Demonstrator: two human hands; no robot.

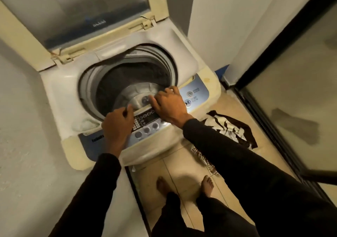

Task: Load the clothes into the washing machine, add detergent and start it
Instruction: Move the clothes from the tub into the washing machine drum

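Left hand (117,125): fingers curled at the drum rim, whether pinching anything, cannot tell. Washing machine (60,94): lid up, drum bare. Right hand (168,105): flat on control panel (145,122), risking a stray keypress. Clothes (228,127): on the floor, unloaded.

- Left hand (116,125): bare, wrist covered by a long black sleeve (87,191).
- Right hand (169,105): bare, likewise sleeved in black.
- Legs: clad in black trousers (182,216).
- Feet (162,184): bare.
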